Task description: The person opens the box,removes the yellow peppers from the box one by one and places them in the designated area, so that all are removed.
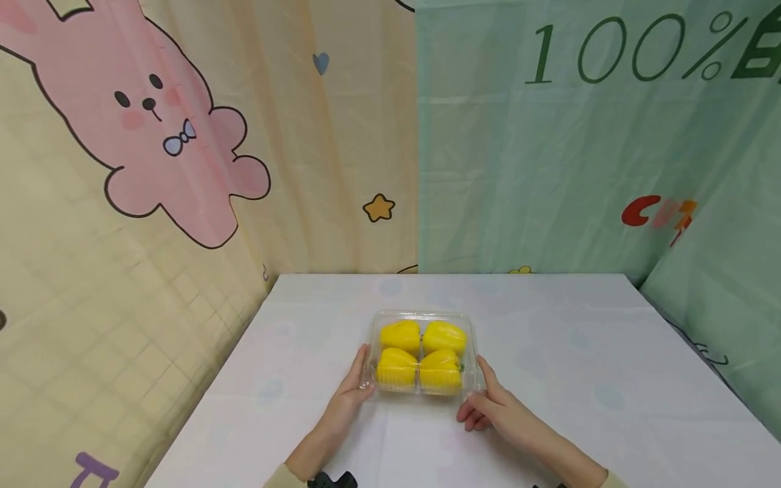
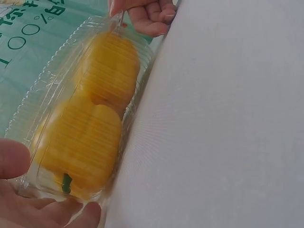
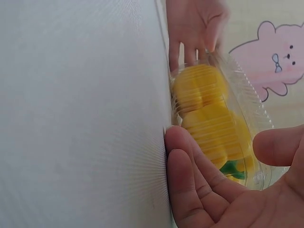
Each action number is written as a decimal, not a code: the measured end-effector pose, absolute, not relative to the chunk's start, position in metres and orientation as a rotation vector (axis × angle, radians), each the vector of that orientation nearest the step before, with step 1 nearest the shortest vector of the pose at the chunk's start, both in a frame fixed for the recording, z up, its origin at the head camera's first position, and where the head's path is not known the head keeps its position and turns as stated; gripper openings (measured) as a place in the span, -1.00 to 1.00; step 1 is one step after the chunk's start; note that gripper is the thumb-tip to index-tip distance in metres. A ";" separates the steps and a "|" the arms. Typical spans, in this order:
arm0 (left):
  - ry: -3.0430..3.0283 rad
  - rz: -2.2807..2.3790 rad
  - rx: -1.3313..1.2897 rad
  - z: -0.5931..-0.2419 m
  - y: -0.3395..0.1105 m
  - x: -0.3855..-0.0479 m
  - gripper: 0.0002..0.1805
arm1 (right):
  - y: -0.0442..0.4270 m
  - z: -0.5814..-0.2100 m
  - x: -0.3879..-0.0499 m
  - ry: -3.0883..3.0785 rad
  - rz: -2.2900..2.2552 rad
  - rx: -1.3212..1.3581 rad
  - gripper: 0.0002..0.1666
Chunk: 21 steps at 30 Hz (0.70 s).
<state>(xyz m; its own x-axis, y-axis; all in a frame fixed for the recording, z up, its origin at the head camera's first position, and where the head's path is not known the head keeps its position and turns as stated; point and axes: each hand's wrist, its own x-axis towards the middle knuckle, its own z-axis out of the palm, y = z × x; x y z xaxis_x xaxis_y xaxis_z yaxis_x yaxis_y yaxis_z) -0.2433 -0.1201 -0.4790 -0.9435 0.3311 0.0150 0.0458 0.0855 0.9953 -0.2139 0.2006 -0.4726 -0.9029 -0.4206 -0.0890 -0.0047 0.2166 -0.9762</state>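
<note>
A clear plastic container (image 1: 421, 315) (image 2: 40, 81) holds several yellow bell peppers (image 1: 398, 366) (image 2: 85, 142) (image 3: 213, 130), with its lid down. On its left side, the left hand (image 1: 338, 410) (image 2: 45, 209) (image 3: 197, 23) grips the edge between thumb and fingers. The right hand (image 1: 518, 420) (image 2: 147, 13) (image 3: 232, 204) holds the near right corner, thumb at the rim, the lower fingers curled beneath it. A green stem shows through the plastic in both wrist views. The container's underside is hidden in the head view.
A white-covered table (image 1: 549, 352) lies under the hands. Behind it hang a cream curtain (image 1: 293, 169) with a pink rabbit print and a green curtain (image 1: 518, 169) with lettering. Dark wrist-worn gear (image 1: 332, 480) shows at the bottom edge.
</note>
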 end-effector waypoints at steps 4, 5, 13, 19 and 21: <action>2.199 1.977 0.402 -0.479 -0.124 -0.244 -0.29 | 0.202 -0.471 -0.214 2.176 -1.711 -0.396 -0.04; 2.215 1.974 0.406 -0.479 -0.125 -0.244 -0.31 | 0.202 -0.471 -0.214 2.178 -1.712 -0.392 -0.04; 2.214 1.947 0.439 -0.478 -0.128 -0.244 -0.32 | 0.203 -0.474 -0.215 2.145 -1.789 -0.358 -0.07; 2.206 1.962 0.444 -0.479 -0.127 -0.246 -0.32 | 0.202 -0.476 -0.214 2.181 -1.831 -0.316 -0.24; 2.214 1.966 0.443 -0.478 -0.126 -0.246 -0.32 | 0.202 -0.475 -0.215 2.202 -1.841 -0.299 -0.27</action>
